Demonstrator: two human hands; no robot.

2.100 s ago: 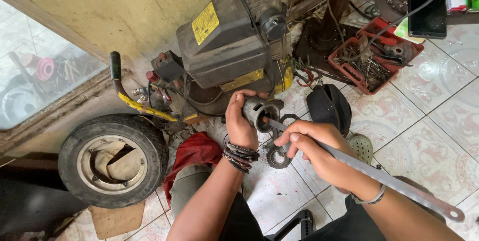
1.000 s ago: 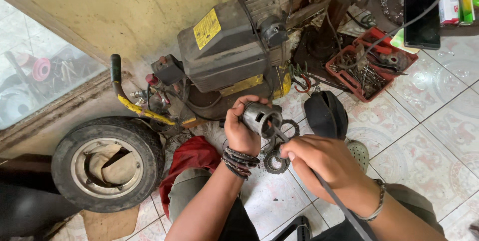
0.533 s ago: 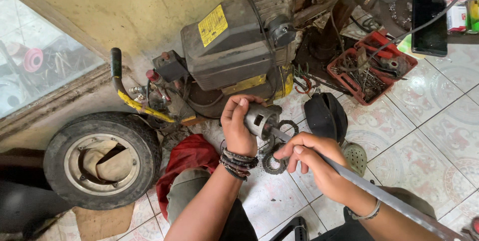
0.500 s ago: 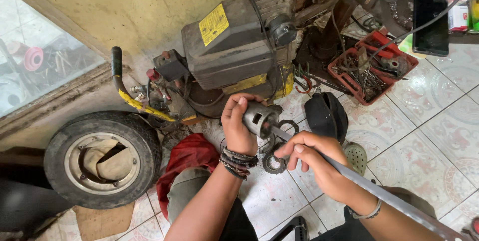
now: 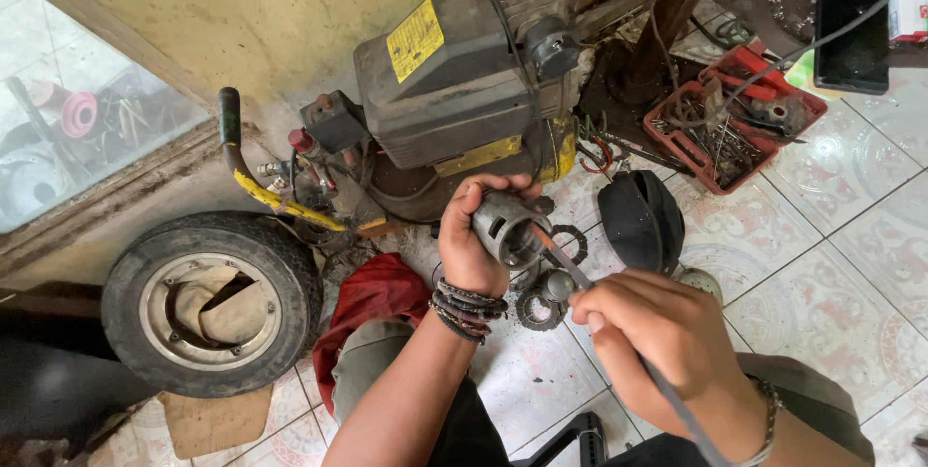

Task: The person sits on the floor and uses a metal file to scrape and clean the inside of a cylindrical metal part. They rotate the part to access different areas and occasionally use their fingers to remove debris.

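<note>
Left hand wrapped around grey metal cylinder; right hand gripping thin metal rod, tip at cylinder mouth, above tiled floor

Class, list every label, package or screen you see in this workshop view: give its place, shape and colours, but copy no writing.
Label: yellow rectangle with dark print, on top of the grey machine.
Screen: dark, unlit rectangle at top right, above the red tray.
Package: small white and red box at the right edge, partly cut off.
</note>
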